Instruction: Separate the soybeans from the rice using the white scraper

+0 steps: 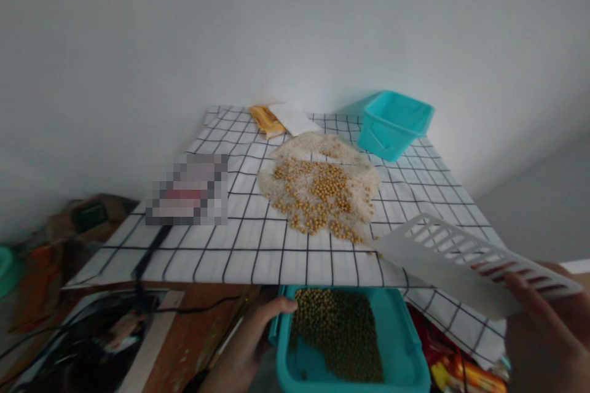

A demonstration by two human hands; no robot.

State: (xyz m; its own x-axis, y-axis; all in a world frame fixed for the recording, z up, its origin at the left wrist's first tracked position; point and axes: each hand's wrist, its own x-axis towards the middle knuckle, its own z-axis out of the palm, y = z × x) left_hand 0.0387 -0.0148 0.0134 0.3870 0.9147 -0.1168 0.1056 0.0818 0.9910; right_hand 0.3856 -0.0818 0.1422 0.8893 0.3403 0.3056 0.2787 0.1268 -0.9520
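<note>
Left hand [255, 334] clamps near turquoise bin [399, 334] at left rim; right hand [546, 325] pinches slotted white scoop [426, 250]. Orange packet [474, 373], near right: any print too blurred.

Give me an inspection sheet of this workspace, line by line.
Surface: white black-gridded cloth covering the table.
Work items: yellow beans scattered over a spread of pale grains; turquoise bin at the near edge, holding partly shaded beans; second turquoise bin at the far right.
Clutter: yellow packet and white sheet at the back; pixelated object at left.
Hands: left hand grips the near bin's rim; right hand holds a white slotted scoop.
Cables: black cable hanging over the front edge.
Surroundings: pale wall behind; colourful items low at right.
</note>
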